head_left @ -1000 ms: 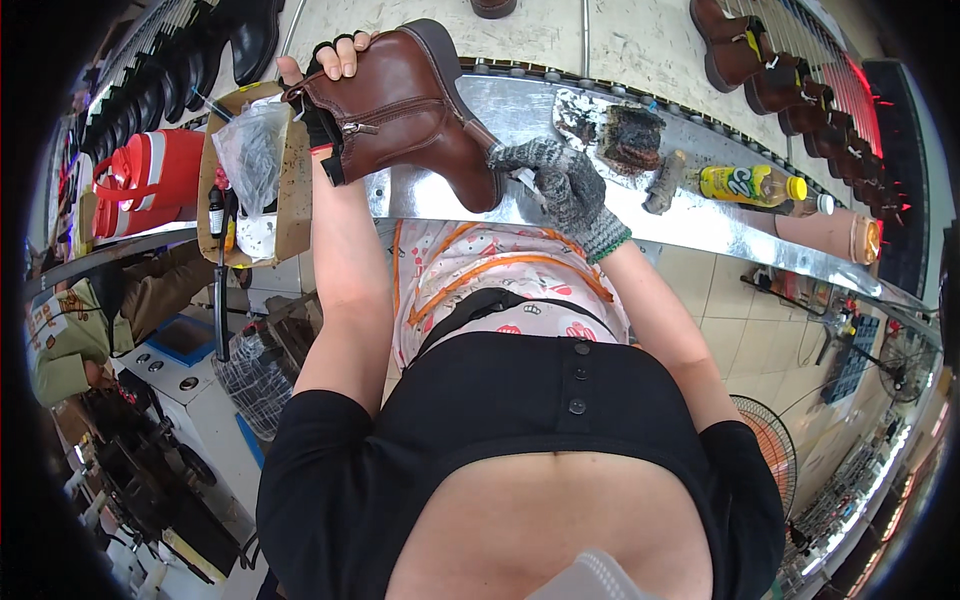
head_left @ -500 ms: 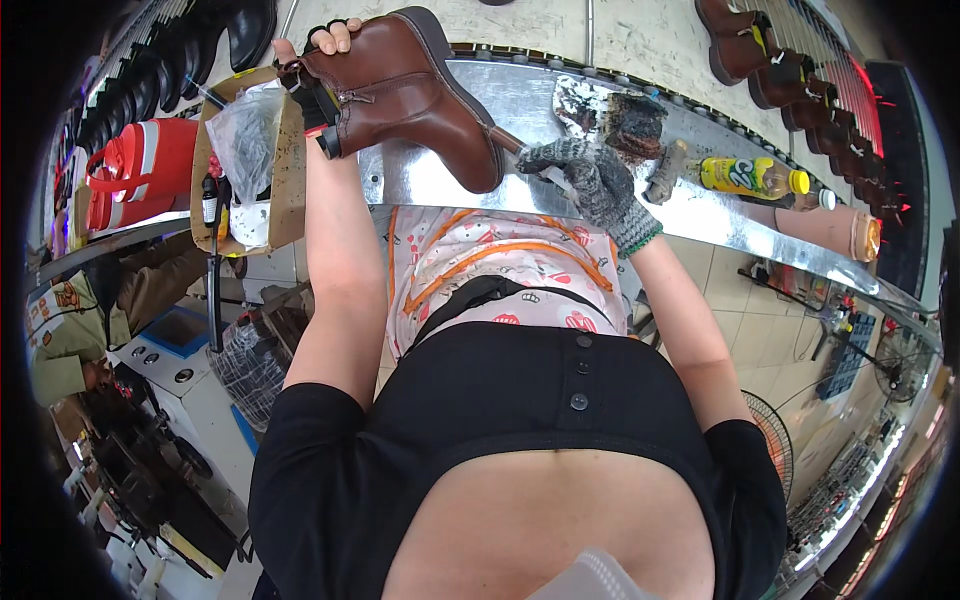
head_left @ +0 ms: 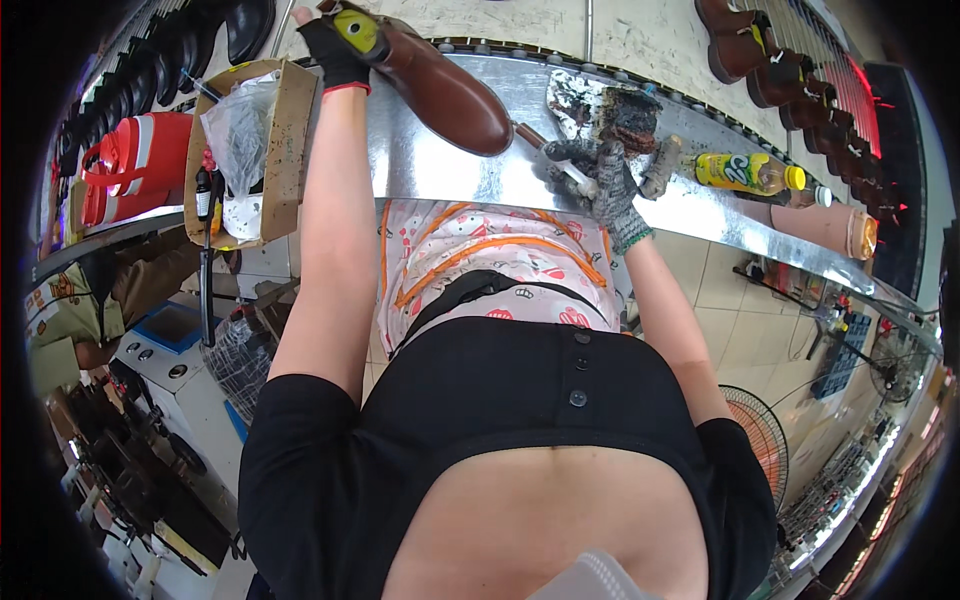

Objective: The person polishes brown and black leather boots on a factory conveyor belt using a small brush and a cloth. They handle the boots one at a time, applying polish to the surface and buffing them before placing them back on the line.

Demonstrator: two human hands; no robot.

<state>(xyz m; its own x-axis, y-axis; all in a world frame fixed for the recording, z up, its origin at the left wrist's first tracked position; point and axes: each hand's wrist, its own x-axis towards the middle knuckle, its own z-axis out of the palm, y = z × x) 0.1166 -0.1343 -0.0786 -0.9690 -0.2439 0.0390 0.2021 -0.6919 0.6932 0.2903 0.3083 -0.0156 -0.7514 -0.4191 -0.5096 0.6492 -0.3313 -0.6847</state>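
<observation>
My left hand [head_left: 338, 52], in a black fingerless glove with red trim, grips a brown leather ankle boot [head_left: 445, 92] by its shaft. The boot's toe points right and toward me over the metal ledge. A yellow-green piece [head_left: 357, 31] with a round hole shows in its opening. In a grey knit glove, my right hand [head_left: 610, 188] is closed round a slim brush [head_left: 530, 136] with a brown tip and a pale handle. The brush tip lies close to the boot's toe; I cannot tell whether they touch.
Right of the boot lie a stained white sheet [head_left: 572, 100] with a dark-crusted block [head_left: 632, 124], a dirty grey roll [head_left: 660, 168] and a yellow-labelled bottle [head_left: 740, 173]. Left stand a cardboard box [head_left: 287, 150] and red jug [head_left: 150, 160]. Boots line the conveyor [head_left: 660, 35] beyond the ledge.
My left hand has turned the boot and shifted it up, so its opening now faces me and its toe has risen. My right hand has moved slightly right and down with the brush.
</observation>
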